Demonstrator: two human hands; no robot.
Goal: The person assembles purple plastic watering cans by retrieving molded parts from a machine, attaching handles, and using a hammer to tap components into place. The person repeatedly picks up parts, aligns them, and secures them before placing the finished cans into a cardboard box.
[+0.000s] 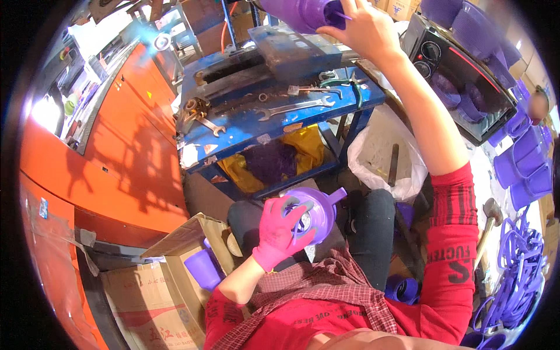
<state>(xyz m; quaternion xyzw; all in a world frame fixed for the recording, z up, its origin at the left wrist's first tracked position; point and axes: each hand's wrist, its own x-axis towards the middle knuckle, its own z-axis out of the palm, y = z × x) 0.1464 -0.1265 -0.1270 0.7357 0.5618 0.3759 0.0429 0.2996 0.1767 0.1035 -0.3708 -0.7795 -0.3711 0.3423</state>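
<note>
Over my lap, my left hand [279, 228], in a pink glove with grey fingertips, grips a round purple plastic part [328, 211]. A short stub sticks out of the part's upper right side, and my fingers cover some of its middle. My right hand [368, 30] is bare and stretched far forward to the top edge. Its thumb and fingers close on the rim of a purple plastic container [297, 13] that lies tilted on its side. The top edge of the picture cuts off part of that container.
Ahead stands a blue workbench [245, 137] with wrenches [297, 107] on it. An orange machine [122, 134] is at left, above a cardboard box [146, 291] with purple cups. At right are a black oven [466, 76], a white-lined bin [379, 154], a hammer [491, 213] and purple strips [516, 271].
</note>
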